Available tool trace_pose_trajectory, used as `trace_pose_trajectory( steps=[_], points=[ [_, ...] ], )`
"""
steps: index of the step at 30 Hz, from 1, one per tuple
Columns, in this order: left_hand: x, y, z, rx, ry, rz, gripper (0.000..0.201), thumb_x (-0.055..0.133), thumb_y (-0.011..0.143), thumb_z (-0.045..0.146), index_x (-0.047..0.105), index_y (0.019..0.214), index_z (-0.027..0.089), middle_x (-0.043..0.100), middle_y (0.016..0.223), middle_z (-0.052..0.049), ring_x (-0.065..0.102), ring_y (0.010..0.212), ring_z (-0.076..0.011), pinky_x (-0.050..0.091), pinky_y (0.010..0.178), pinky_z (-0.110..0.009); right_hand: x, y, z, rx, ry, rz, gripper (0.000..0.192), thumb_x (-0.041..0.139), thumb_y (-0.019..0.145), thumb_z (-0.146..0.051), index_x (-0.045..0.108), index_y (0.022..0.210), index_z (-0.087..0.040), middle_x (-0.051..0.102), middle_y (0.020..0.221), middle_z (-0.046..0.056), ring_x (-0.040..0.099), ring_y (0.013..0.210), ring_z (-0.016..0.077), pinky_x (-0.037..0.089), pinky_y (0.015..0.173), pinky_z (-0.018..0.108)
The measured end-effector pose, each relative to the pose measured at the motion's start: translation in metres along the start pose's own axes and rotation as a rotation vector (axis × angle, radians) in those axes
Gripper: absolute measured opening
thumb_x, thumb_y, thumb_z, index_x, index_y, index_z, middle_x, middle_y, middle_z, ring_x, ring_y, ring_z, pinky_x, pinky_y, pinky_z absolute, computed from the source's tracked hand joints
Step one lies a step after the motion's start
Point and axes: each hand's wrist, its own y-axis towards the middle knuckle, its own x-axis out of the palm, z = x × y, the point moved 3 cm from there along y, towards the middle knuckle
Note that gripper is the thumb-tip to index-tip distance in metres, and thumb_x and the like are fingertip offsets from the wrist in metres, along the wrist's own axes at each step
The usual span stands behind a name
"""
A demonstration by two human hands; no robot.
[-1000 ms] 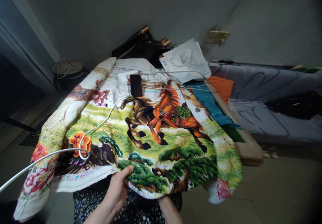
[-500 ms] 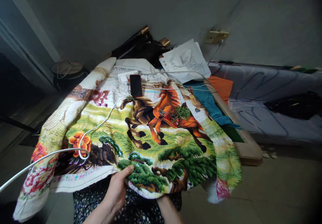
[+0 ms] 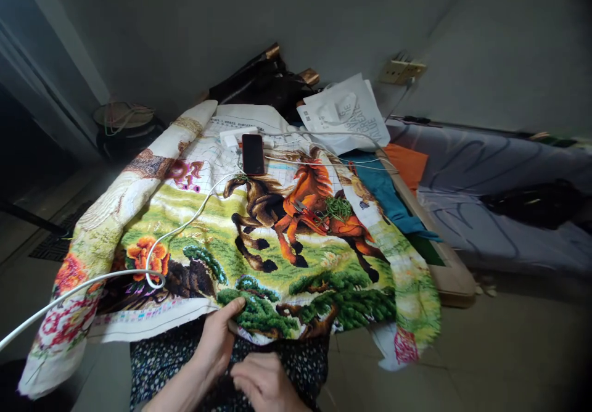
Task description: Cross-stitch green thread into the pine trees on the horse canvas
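Observation:
A large cross-stitch cloth point(image 3: 277, 245) with horses, trees and flowers spreads over the table and hangs toward my lap, its two sides rolled up. My left hand point(image 3: 217, 335) is closed on the near edge, thumb on top and fingers hidden underneath. Just below that edge, apart from the cloth, is my right hand point(image 3: 266, 378) with its fingers curled together; whatever they may pinch is too small to make out. On the orange horse lie a heap of green thread point(image 3: 339, 208) and small red-handled snips point(image 3: 309, 213).
A phone point(image 3: 253, 154) rests on the cloth beside a white power strip point(image 3: 238, 134). A white cable point(image 3: 192, 218) loops across the left half. Behind are a white bag point(image 3: 342, 113) and dark wrapped items point(image 3: 259, 82). A stool point(image 3: 124, 119) stands at left, a covered sofa point(image 3: 462, 214) at right.
My right hand has come out from beneath the cloth, moving down and left into view with fingers curled. The near edge has sunk slightly; my left hand keeps its grip.

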Motion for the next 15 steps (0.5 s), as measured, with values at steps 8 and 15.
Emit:
trace_pose_trajectory(
  steps=[8, 15],
  points=[
    [-0.004, 0.005, -0.002, -0.010, -0.079, -0.040, 0.027, 0.081, 0.053, 0.012, 0.069, 0.076, 0.004, 0.066, 0.080, -0.007, 0.058, 0.075, -0.0148, 0.047, 0.076, -0.026, -0.046, 0.071, 0.003, 0.001, -0.408, 0.331, 0.015, 0.047, 0.089, -0.008, 0.061, 0.086, -0.013, 0.051, 0.075, 0.007, 0.047, 0.076, 0.0164, 0.037, 0.065, 0.029],
    [-0.001, 0.004, -0.002, -0.027, 0.023, -0.083, 0.027, 0.082, 0.056, 0.021, 0.068, 0.072, 0.005, 0.065, 0.076, -0.008, 0.059, 0.071, -0.0167, 0.047, 0.070, -0.028, -0.043, 0.051, -0.007, 0.216, 0.787, 0.154, 0.015, 0.038, 0.099, -0.029, 0.043, 0.091, -0.017, 0.053, 0.066, -0.001, 0.046, 0.052, 0.0074, 0.037, 0.053, 0.020]
  ],
)
